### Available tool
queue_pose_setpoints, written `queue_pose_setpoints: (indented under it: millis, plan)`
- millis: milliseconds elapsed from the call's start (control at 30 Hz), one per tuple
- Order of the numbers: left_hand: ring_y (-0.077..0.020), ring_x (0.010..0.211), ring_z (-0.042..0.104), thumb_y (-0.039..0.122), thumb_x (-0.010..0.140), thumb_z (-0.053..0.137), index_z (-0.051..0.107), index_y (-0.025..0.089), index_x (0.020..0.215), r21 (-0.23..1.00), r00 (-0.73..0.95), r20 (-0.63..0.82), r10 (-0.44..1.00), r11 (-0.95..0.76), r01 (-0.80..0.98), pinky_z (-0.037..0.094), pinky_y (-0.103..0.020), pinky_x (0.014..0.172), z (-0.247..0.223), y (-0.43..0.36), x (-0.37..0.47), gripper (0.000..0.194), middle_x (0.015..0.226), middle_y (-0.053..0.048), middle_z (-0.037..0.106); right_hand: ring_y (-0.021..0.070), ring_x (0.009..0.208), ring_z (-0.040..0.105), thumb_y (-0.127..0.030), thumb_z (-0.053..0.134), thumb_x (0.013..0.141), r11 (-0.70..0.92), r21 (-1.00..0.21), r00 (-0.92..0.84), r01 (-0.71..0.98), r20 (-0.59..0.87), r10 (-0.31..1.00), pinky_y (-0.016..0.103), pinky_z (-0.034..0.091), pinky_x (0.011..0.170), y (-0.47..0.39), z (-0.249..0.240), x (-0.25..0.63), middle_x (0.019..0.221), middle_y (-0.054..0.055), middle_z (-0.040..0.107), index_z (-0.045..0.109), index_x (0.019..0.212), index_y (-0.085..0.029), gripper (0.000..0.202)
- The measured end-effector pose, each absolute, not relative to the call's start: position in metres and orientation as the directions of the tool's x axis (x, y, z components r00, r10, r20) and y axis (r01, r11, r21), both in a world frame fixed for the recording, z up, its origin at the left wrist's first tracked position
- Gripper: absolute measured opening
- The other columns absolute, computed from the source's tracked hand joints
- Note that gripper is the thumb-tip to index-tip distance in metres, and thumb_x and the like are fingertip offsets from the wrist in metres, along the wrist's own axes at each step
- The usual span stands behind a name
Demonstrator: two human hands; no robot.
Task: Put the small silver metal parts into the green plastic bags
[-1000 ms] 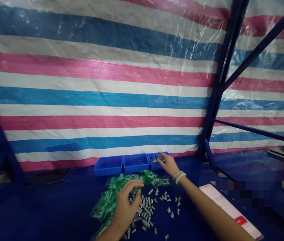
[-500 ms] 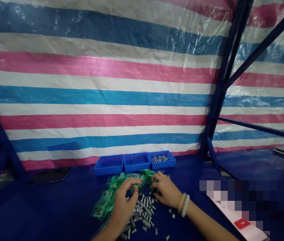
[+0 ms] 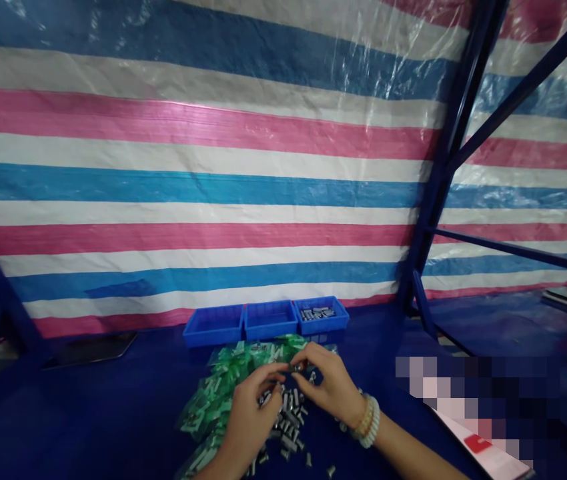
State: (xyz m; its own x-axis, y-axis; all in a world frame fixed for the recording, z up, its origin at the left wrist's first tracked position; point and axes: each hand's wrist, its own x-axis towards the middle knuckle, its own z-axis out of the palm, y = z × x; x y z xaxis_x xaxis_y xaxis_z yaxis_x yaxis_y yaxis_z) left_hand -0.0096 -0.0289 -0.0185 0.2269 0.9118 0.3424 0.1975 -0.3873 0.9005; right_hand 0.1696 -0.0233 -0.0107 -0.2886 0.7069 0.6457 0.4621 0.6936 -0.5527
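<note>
Over a pile of loose metal screws and grey cylindrical pieces [image 3: 288, 423], my two hands meet with fingertips almost touching. My right hand [image 3: 331, 380] pinches a small dark metal piece [image 3: 295, 368] between thumb and fingertips; its exact kind is too small to tell. My left hand [image 3: 258, 400] has thumb and fingers curled together at the other end of that piece, and what lies between them is partly hidden. Behind and left of the hands is a heap of small clear-and-green plastic bags [image 3: 203, 400] with metal parts inside.
Three blue trays stand in a row at the back: the left tray [image 3: 213, 342], the middle tray [image 3: 271, 333] and the right tray [image 3: 323, 327], which holds metal pieces. A dark flat device [image 3: 93, 350] lies at left. A blue frame post [image 3: 431, 200] rises at right.
My hands have come together over the pile. My right hand has lifted from the pile's right side and now pinches a small metal piece; my left fingers have closed towards it.
</note>
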Motion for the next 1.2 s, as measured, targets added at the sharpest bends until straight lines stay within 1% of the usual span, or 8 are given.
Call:
queue_pose_setpoints:
  millis: [167,300,500,633,767,833,967,1200]
  plan:
    - [-0.0224,0.082,0.07,0.015,0.068,0.055,0.066,0.016,0.09,0.983,0.351,0.145,0.925,-0.176,0.056,0.053,-0.035,0.082,-0.018,-0.033,-0.003,0.025,0.087,-0.007,0.074,0.0157,0.069,0.055,-0.019,0.062,0.085,0.752,-0.503,-0.372,0.426,0.66,0.653,0.027,0.043,0.063,-0.027,-0.011,0.167,0.07,0.0,0.056,0.064,0.087,-0.02,0.003]
    - [-0.0227,0.082,0.069,0.013,0.064,0.055,0.065,0.017,0.088,0.994,0.274,0.111,0.955,-0.113,-0.01,0.053,-0.035,0.081,-0.016,-0.034,-0.002,0.025,0.082,-0.006,0.073,0.0151,0.068,0.056,-0.016,0.062,0.084,0.749,-0.531,-0.345,0.396,0.67,0.657,0.027,0.044,0.064,-0.028,-0.011,0.168,0.071,-0.001,0.057,0.062,0.09,-0.02,0.007]
    - [-0.0239,0.098,0.066,0.014,0.072,0.051,0.066,0.018,0.092,0.943,0.164,0.302,0.939,-0.319,0.096,0.049,-0.039,0.092,-0.01,-0.038,-0.01,0.026,0.097,-0.007,0.07,0.0155,0.072,0.062,-0.011,0.063,0.077,0.634,-0.706,-0.213,0.316,0.598,0.772,0.028,0.049,0.068,-0.02,-0.013,0.169,0.079,0.0,0.063,0.055,0.087,-0.02,0.016]
    - [-0.0238,0.101,0.064,0.008,0.072,0.046,0.066,0.02,0.094,0.854,0.241,0.449,0.861,-0.492,0.169,0.047,-0.041,0.094,-0.009,-0.041,-0.01,0.033,0.102,-0.007,0.068,0.0164,0.075,0.065,-0.016,0.067,0.077,0.471,-0.881,-0.232,0.043,0.45,0.863,0.028,0.051,0.069,-0.018,-0.022,0.162,0.083,0.002,0.067,0.051,0.084,-0.021,0.018]
    - [-0.023,0.102,0.063,0.006,0.075,0.044,0.066,0.021,0.096,0.788,0.263,0.537,0.802,-0.588,0.184,0.048,-0.041,0.094,-0.005,-0.038,-0.013,0.033,0.103,-0.007,0.067,0.0167,0.077,0.068,-0.025,0.067,0.081,0.39,-0.912,-0.266,-0.127,0.41,0.872,0.028,0.053,0.067,-0.013,-0.025,0.162,0.089,0.003,0.07,0.048,0.086,-0.022,0.019]
    - [-0.0228,0.104,0.063,0.007,0.078,0.044,0.066,0.021,0.097,0.761,0.253,0.565,0.786,-0.614,0.208,0.048,-0.041,0.094,0.0,-0.034,-0.016,0.032,0.104,-0.006,0.068,0.0176,0.081,0.069,-0.027,0.062,0.085,0.476,-0.879,-0.221,-0.03,0.47,0.854,0.03,0.054,0.072,-0.002,-0.02,0.171,0.09,0.004,0.07,0.049,0.09,-0.022,0.015]
    - [-0.0229,0.102,0.064,0.011,0.082,0.046,0.066,0.021,0.096,0.716,0.186,0.615,0.766,-0.642,0.273,0.049,-0.04,0.091,0.006,-0.023,-0.025,0.027,0.102,-0.007,0.07,0.0184,0.078,0.069,-0.028,0.049,0.092,0.563,-0.711,-0.072,0.421,0.593,0.802,0.032,0.055,0.072,0.041,0.001,0.205,0.089,0.007,0.07,0.053,0.1,-0.02,0.012]
    - [-0.0243,0.097,0.066,0.017,0.08,0.048,0.068,0.021,0.096,0.764,0.074,0.552,0.831,-0.539,0.356,0.049,-0.039,0.089,0.003,-0.009,-0.035,0.026,0.102,-0.006,0.072,0.0268,0.097,0.062,-0.016,0.059,0.081,0.516,-0.538,-0.187,0.667,0.55,0.814,0.044,0.045,0.091,0.075,0.014,0.238,0.099,0.013,0.069,0.065,0.101,-0.014,0.021]
